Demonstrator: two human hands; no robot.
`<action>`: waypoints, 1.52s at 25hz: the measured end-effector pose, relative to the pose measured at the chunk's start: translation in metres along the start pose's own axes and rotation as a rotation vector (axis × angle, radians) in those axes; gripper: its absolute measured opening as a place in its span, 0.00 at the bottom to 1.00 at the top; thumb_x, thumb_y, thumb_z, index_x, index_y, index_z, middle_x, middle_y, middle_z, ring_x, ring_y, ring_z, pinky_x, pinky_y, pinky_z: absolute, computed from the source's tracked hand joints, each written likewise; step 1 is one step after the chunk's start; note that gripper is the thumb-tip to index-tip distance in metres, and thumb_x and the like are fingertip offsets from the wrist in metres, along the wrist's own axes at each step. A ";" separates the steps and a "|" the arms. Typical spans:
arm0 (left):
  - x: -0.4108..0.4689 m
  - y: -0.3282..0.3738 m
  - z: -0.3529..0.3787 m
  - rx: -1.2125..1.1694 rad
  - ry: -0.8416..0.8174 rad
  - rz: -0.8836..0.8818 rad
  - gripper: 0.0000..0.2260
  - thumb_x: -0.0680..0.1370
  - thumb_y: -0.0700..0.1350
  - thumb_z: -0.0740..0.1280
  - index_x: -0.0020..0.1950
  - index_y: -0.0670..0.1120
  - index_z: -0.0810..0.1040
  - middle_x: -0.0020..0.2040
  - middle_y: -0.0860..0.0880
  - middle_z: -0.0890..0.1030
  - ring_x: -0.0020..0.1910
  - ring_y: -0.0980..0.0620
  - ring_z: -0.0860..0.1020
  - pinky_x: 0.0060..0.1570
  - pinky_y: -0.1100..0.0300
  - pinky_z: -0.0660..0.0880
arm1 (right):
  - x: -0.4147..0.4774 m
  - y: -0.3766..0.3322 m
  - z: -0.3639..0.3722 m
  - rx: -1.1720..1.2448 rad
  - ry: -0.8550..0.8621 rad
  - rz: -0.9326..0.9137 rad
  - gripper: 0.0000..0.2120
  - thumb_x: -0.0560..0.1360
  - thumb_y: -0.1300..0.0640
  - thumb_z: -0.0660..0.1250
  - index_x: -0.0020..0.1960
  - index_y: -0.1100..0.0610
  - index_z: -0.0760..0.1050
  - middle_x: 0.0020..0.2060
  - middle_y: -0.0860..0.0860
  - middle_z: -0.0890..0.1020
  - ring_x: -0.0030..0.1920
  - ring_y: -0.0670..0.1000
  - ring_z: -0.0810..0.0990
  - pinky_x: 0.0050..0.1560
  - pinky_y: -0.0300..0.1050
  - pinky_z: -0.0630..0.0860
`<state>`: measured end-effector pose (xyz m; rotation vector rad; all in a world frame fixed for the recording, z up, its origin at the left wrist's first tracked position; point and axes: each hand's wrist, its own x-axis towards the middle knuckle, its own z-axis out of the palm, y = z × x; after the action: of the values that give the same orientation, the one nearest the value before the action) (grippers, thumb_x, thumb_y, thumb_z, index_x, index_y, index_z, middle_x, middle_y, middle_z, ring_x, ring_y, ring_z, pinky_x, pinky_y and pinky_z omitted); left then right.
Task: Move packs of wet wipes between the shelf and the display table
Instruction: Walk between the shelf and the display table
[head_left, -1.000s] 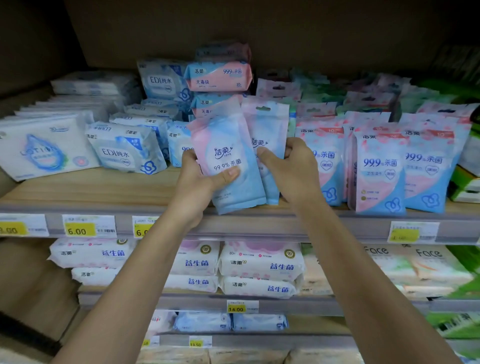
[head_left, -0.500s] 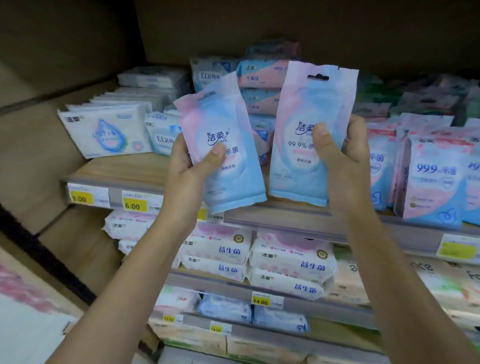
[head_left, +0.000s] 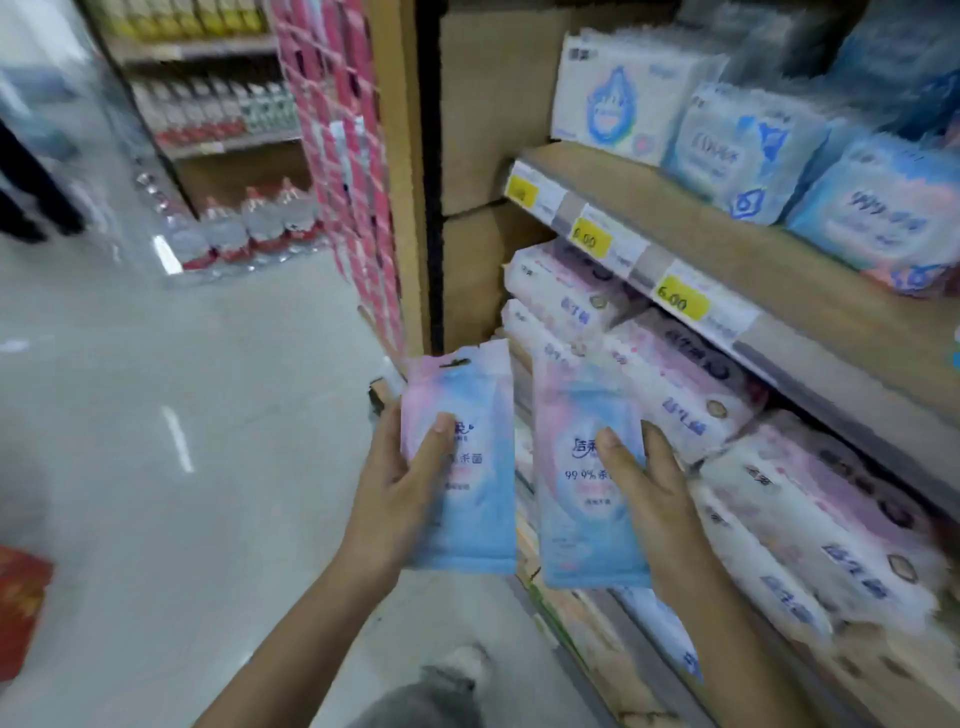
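My left hand (head_left: 402, 483) grips a flat pink-and-blue pack of wet wipes (head_left: 470, 499), thumb across its front. My right hand (head_left: 652, 493) holds a second pack of the same kind (head_left: 576, 499) just to the right of the first. Both packs stand upright, side by side, low in front of me and off the shelf (head_left: 810, 291), which now lies to my right. The display table is not in view.
The wooden shelf carries blue and white wipe packs (head_left: 748, 140) above and white-pink bundles (head_left: 675, 384) below, with yellow price tags (head_left: 680, 301) on its edge. A grey shop floor (head_left: 156, 415) opens to the left, with bottled water (head_left: 249, 223) stacked far back and a pink rack (head_left: 348, 130).
Both hands have pulled the two packs away from the shelf and lowered them. My view has swung left, so the aisle floor now fills the left side.
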<state>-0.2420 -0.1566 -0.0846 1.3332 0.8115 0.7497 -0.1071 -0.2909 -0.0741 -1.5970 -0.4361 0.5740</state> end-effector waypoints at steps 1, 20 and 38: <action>-0.013 -0.009 -0.023 0.028 0.083 -0.009 0.07 0.79 0.46 0.63 0.57 0.52 0.74 0.48 0.56 0.81 0.42 0.67 0.79 0.39 0.75 0.73 | -0.001 0.008 0.017 -0.030 -0.097 0.014 0.04 0.79 0.56 0.62 0.46 0.48 0.72 0.40 0.40 0.78 0.39 0.31 0.79 0.36 0.24 0.72; -0.261 -0.047 -0.508 -0.086 1.225 -0.176 0.15 0.72 0.56 0.67 0.56 0.52 0.75 0.50 0.49 0.83 0.48 0.50 0.82 0.49 0.50 0.79 | -0.225 0.066 0.513 -0.203 -1.179 0.148 0.07 0.76 0.53 0.65 0.53 0.52 0.74 0.42 0.49 0.84 0.37 0.45 0.84 0.31 0.34 0.77; -0.202 -0.079 -0.915 -0.217 1.522 -0.252 0.11 0.78 0.51 0.66 0.58 0.50 0.73 0.49 0.53 0.81 0.40 0.61 0.81 0.41 0.63 0.75 | -0.317 0.093 0.971 -0.337 -1.494 0.119 0.11 0.78 0.51 0.63 0.60 0.47 0.73 0.53 0.49 0.82 0.52 0.50 0.83 0.53 0.51 0.79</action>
<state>-1.1253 0.1445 -0.2008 0.2298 1.9351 1.5797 -0.9457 0.2897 -0.1845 -1.2272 -1.5859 1.8325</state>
